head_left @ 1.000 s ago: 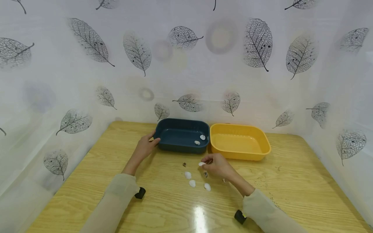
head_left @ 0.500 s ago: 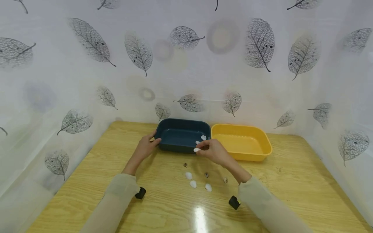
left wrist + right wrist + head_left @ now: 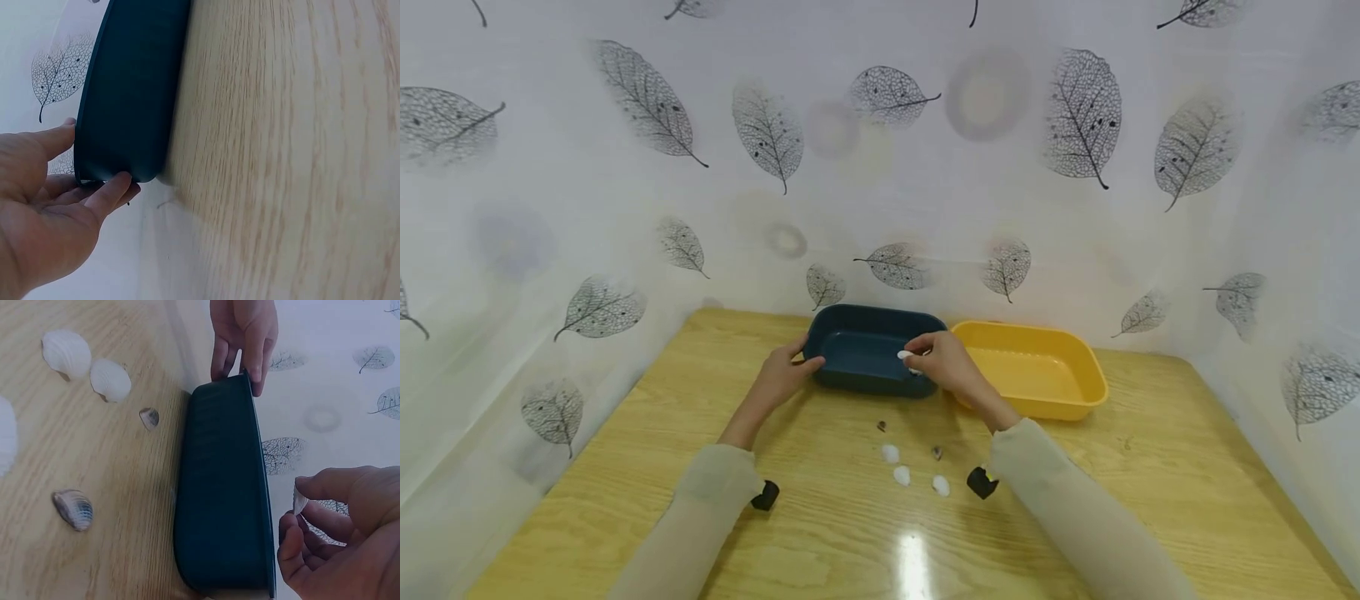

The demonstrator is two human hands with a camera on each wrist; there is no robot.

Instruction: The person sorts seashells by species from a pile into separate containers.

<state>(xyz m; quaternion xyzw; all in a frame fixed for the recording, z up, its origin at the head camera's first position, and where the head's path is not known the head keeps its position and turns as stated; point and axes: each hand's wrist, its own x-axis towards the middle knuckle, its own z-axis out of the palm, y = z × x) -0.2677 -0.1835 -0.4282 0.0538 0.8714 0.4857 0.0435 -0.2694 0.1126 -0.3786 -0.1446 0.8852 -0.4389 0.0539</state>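
My left hand (image 3: 780, 375) holds the left end of the dark blue basin (image 3: 872, 385). In the left wrist view the thumb of this hand (image 3: 50, 219) lies at the rim, with the fingers against the end wall. Over the basin's right part, my right hand (image 3: 949, 362) pinches a white seashell (image 3: 905, 355) between thumb and fingers. The right wrist view shows that shell (image 3: 299, 499) edge-on, beyond the basin's rim and apart from it. The right hand covers part of the basin's inside in the head view.
A yellow basin (image 3: 1090, 402) stands right of the blue one. White shells (image 3: 890, 453) and small dark shells (image 3: 937, 452) lie on the wooden table (image 3: 820, 542) in front. A leaf-patterned curtain (image 3: 835, 208) hangs behind.
My right hand has carried the white shell from the table in front of the basins forward and left, up over the blue basin. The left hand has stayed at the basin's end.
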